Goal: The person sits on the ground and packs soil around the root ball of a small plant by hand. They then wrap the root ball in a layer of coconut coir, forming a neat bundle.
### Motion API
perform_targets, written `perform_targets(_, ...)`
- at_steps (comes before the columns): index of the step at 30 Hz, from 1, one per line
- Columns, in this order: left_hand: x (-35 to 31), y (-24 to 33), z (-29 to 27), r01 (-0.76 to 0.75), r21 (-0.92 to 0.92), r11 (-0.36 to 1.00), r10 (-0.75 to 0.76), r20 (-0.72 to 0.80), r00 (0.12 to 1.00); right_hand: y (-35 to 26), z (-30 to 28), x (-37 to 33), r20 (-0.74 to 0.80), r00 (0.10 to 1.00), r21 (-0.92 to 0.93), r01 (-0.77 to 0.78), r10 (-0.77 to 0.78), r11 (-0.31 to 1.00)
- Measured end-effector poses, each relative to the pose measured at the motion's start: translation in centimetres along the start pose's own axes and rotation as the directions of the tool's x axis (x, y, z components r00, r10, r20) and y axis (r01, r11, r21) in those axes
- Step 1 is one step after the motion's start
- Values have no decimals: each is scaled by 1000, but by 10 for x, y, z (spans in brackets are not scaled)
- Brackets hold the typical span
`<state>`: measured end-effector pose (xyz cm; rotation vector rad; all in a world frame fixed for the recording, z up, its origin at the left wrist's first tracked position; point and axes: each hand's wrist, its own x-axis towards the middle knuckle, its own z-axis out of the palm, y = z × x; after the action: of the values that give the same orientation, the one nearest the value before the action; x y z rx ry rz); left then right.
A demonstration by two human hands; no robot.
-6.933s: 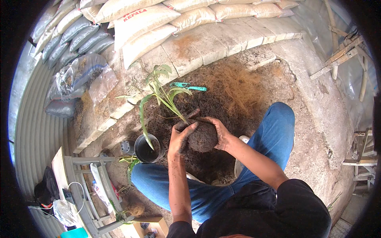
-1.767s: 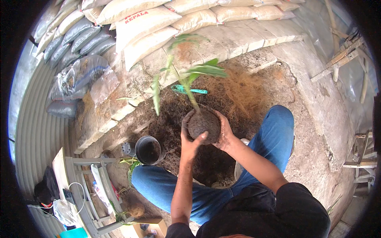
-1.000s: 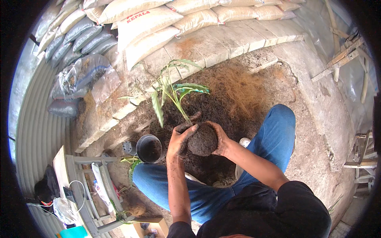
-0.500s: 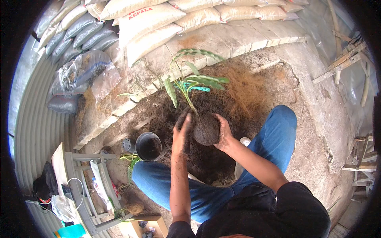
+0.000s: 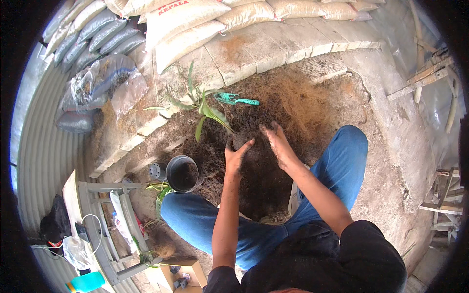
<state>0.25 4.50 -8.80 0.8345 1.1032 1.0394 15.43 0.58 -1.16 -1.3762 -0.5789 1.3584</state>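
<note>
A leafy green plant (image 5: pixel 211 113) leans to the far left, its stem running down into a dark ball of soil and roots (image 5: pixel 247 138). My left hand (image 5: pixel 235 155) cups the near left side of the root ball, thumb and fingers around it. Just right of the ball, my right hand (image 5: pixel 280 145) is apart from it, fingers spread, holding nothing. Both hands are dirty with soil. Beyond them a turquoise hand trowel (image 5: pixel 237 99) lies on the dark loose soil (image 5: pixel 264 190). To the left stands a black plastic pot (image 5: pixel 183 174) with some soil inside.
A small grey pot (image 5: pixel 156 171) lies beside the black one. Brown fibre (image 5: pixel 305 107) spreads on the right. A concrete block edge (image 5: pixel 288 53) curves behind, with stacked sacks (image 5: pixel 185 46) on it. A grey wooden stool (image 5: pixel 93 205) and a cardboard box (image 5: pixel 195 273) are at lower left.
The plant has tipped over to the left and its root ball has come lower. My right hand has let go of the ball and opened; my left hand remains on it.
</note>
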Motion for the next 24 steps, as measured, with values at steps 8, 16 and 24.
perform_targets(8, 34, -73, 8, 42, 556, 830, 167, -321, 932, -107, -76, -25, -90, 917, -383, 328, -389, 863)
perform_targets(16, 42, -128, 3, 74, 701, 709, 236, -334, 913, -208, -218, 25, -68, 813, -339, 526, -578, 780)
perform_targets(24, 39, -154, 6, 109, 792, 601, 171, -261, 950, -119, -302, 136, -162, 940, -469, 195, -301, 861)
